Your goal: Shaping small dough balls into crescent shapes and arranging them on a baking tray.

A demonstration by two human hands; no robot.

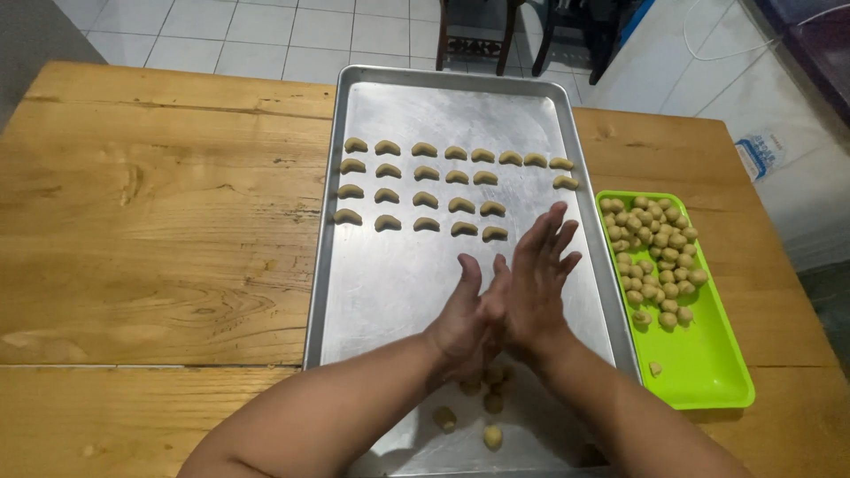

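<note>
My left hand (pixel 467 314) and my right hand (pixel 536 279) are pressed palm to palm above the near part of a large metal baking tray (pixel 398 274). Whatever lies between the palms is hidden. Fingers of the right hand are spread and point away from me. Several crescent-shaped dough pieces (pixel 425 199) lie in rows on the far half of the tray. A few small dough balls (pixel 492 435) lie on the tray below my wrists.
A bright green plastic tray (pixel 708 372) with several round dough balls (pixel 655 257) stands right of the metal tray. Both rest on a wooden table (pixel 159 248). Tiled floor, chair legs and a white bag lie beyond the table.
</note>
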